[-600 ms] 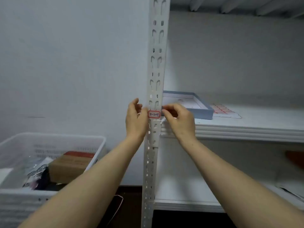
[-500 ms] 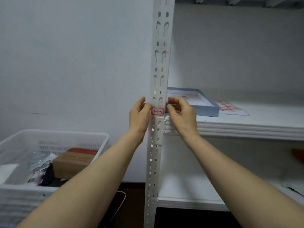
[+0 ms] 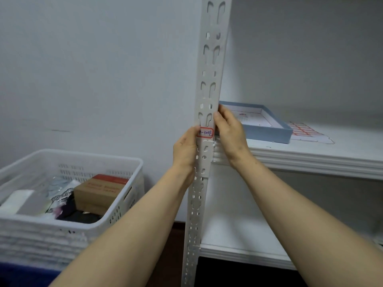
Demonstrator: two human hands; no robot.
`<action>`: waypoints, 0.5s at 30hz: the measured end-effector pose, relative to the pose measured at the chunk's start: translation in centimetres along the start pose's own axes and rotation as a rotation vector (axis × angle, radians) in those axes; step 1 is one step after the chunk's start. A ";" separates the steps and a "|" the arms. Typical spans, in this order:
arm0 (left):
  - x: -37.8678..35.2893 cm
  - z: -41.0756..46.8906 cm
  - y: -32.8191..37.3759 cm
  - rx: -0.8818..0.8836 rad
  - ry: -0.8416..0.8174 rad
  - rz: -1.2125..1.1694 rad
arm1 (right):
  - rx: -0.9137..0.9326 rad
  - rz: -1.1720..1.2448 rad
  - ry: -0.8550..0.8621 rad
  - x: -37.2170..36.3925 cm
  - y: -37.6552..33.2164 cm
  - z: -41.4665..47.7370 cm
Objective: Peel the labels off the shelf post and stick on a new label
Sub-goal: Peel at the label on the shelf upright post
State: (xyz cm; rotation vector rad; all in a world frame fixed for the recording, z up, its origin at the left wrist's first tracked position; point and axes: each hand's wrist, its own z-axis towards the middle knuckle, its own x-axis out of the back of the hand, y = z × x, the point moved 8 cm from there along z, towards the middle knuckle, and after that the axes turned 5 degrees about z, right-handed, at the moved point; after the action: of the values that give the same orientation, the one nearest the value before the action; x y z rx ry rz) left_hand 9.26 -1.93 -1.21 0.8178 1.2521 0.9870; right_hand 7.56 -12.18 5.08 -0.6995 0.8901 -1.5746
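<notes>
Item: white slotted basket (image 3: pixel 126 162), left of the shelving; in it we list a brown cardboard box (image 3: pixel 97 193) with a red top and red print too blurred to read, a pale flat packet (image 3: pixel 20 204), clear wrapping and dark bundled goods (image 3: pixel 78 216).

Item: shallow blue tray (image 3: pixel 269 134) on the upper shelf (image 3: pixel 321 156); it holds a white sheet with small red marks that we cannot read; just beside it on the right lies a sheet of red-bordered labels (image 3: pixel 304 131).

Item: lower shelf (image 3: pixel 238 235), white; pale wall (image 3: pixel 103 69) behind; dark floor below.

Item: shelf post (image 3: pixel 210 59), white perforated metal, upright at centre.

Item: label (image 3: pixel 205 133), red-bordered, stuck across the face of the post level with the upper shelf; blue handwriting, of which we read "300" and little else.

Item: left grip (image 3: pixel 185 150), at the post's left side, thumb laid over the label's left end; its fingers are hidden behind the post, so we cannot tell how far it closes.

Item: right grip (image 3: pixel 230 131), pinching the post's right edge just above the label, thumb in front, fingers curled behind.
</notes>
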 end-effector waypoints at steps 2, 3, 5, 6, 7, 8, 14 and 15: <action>-0.1 0.0 -0.1 -0.021 0.028 -0.013 | 0.023 -0.017 -0.014 -0.1 0.0 -0.1; -0.2 -0.1 0.0 -0.031 0.033 -0.011 | 0.029 -0.021 -0.019 -0.1 0.0 -0.1; -0.3 -0.1 0.1 -0.035 0.047 -0.023 | 0.034 -0.016 -0.028 -0.1 -0.1 -0.3; -0.3 -0.1 0.1 -0.037 0.054 -0.020 | 0.034 -0.010 -0.031 -0.1 -0.2 -0.3; -0.3 -0.1 0.1 -0.038 0.057 -0.009 | 0.031 -0.001 -0.038 -0.1 -0.2 -0.4; -0.4 -0.2 0.1 -0.038 0.059 -0.008 | 0.023 0.012 -0.049 -0.1 -0.2 -0.4; -0.3 -0.3 -0.6 0.045 0.014 -0.040 | -0.069 0.159 -0.158 -0.1 -0.2 -0.7; -0.4 -0.3 -0.5 0.053 -0.001 -0.048 | -0.078 0.176 -0.172 -0.2 -0.3 -0.7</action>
State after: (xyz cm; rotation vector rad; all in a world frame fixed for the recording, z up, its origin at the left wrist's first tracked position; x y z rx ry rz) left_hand 9.03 -2.49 -1.55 0.8255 1.2963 0.9184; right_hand 6.80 -11.88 4.97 -0.7780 0.8645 -1.3094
